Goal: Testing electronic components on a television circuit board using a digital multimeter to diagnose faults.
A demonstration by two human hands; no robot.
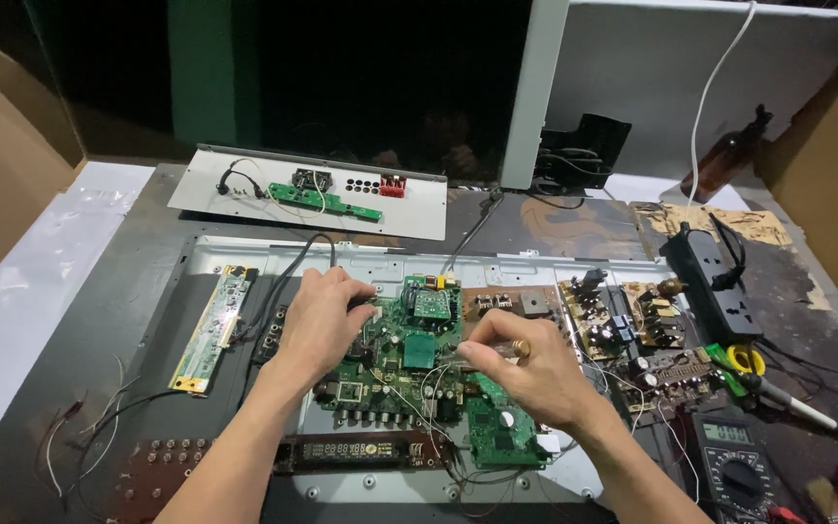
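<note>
Both forearms come up from the near edge and meet over the green board (402, 351). Left hand (320, 325) lies on the board's left edge, fingers curled and pressing, seemingly to steady it. Right hand (526, 374) is closed around a slim tool (497, 346), its tip on the board's middle for close work. Beneath lies a metal chassis (244, 254). Left of it sits a narrow strip board (210, 328); right, a brown power board (623, 325), then a power strip (715, 281). A multimeter (734, 466) waits near right, within reach. Far left rests a grey panel (312, 189).
</note>
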